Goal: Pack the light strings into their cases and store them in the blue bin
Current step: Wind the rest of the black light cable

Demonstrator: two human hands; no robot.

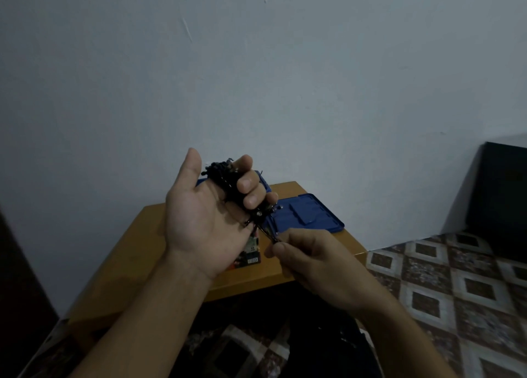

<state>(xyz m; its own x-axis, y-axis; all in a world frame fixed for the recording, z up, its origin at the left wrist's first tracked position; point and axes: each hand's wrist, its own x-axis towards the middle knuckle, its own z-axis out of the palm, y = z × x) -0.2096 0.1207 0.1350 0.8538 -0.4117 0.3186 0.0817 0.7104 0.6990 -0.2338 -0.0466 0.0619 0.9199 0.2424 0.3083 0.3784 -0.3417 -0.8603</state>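
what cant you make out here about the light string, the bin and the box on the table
Head view only, and dim:
- Blue bin: mostly hidden behind the left hand; its contents cannot be seen.
- Printed box on the table: half covered by the left hand; the print is too small to read.
- Light string: a dark bundle, loops and bulbs unclear; its end is hidden in the right hand.
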